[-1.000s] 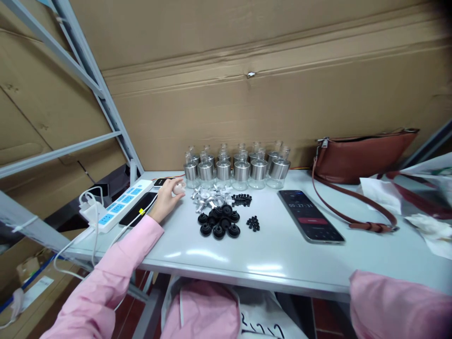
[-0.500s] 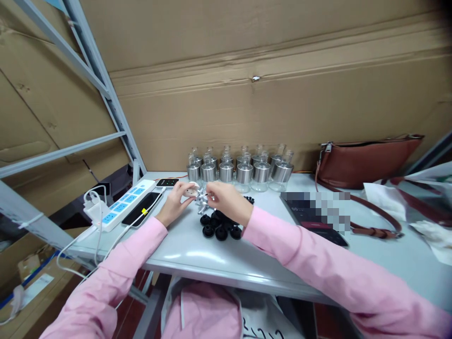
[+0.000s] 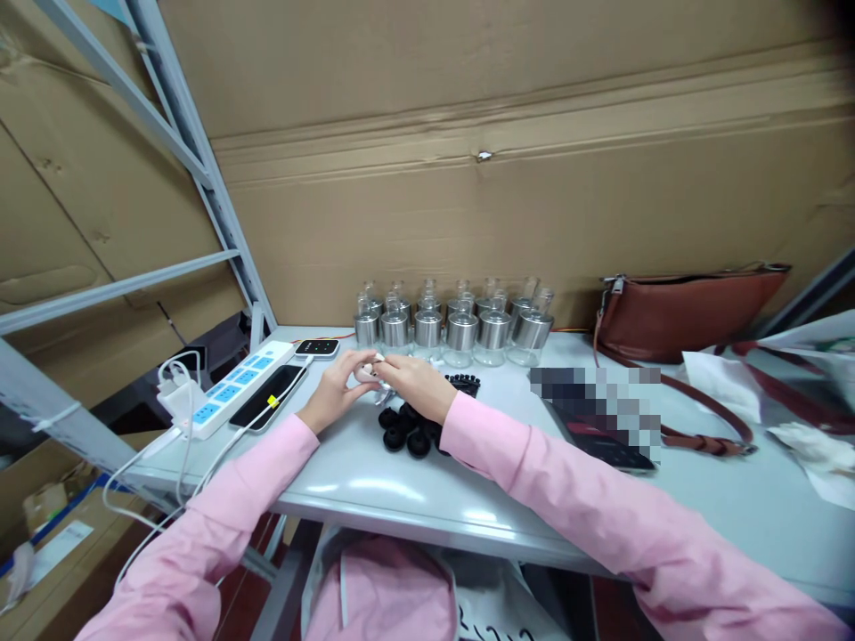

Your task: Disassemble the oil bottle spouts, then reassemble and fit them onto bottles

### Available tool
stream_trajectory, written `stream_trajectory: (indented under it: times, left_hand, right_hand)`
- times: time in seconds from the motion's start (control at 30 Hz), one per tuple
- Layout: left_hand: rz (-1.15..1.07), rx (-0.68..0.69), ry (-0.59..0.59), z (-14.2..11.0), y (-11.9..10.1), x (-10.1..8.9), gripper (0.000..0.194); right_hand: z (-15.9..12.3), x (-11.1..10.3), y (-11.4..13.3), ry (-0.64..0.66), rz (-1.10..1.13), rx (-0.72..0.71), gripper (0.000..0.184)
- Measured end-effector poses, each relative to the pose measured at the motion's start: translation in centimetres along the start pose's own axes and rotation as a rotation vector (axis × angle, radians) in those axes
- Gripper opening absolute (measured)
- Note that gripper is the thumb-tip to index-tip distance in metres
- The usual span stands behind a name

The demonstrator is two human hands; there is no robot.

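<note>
My left hand (image 3: 337,387) pinches a small round whitish piece (image 3: 366,372) between thumb and fingers, just above the table. My right hand (image 3: 418,383) meets it from the other side, fingertips closed together at the piece; whatever they hold is hidden. Below the hands lie small shiny silver parts (image 3: 384,396), partly covered. Close under my right wrist is a cluster of black round knobs or caps (image 3: 395,438), and behind it a group of smaller black pieces (image 3: 466,383). Glass bottles with silver metal bands (image 3: 461,331) stand upright in two rows beyond the hands.
On the left are a white power strip (image 3: 233,392) with cables, a black phone (image 3: 257,411) and a small device with a dark screen (image 3: 317,347). A tablet-like device (image 3: 594,427), partly blurred, and a brown bag (image 3: 688,312) lie right. Cardboard (image 3: 508,214) backs the table.
My right hand has moved left from over the silver parts to the round piece in my left hand. More of the small black pieces now show behind it.
</note>
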State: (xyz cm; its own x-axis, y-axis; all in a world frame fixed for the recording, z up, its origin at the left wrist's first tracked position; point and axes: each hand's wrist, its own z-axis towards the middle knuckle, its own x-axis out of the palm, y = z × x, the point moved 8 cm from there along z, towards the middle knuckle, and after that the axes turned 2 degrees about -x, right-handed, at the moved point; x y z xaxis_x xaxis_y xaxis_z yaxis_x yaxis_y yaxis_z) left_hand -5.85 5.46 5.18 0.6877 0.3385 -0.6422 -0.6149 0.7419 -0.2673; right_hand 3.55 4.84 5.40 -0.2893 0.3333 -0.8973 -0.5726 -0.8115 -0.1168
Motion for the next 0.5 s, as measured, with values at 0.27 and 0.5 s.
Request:
stream_trajectory:
  times: [0.27,0.5]
  left_hand:
    - [-0.003,-0.312,0.064,-0.4,4.9,-0.2,0.031]
    - [0.654,-0.391,0.417,-1.7,7.6,0.6,0.027]
  right_hand:
    - [-1.2,-1.8,-2.2,-0.114,0.032,0.101,0.013]
    - [-5.6,-4.9,-6.2,-0.344,0.205,0.308,0.015]
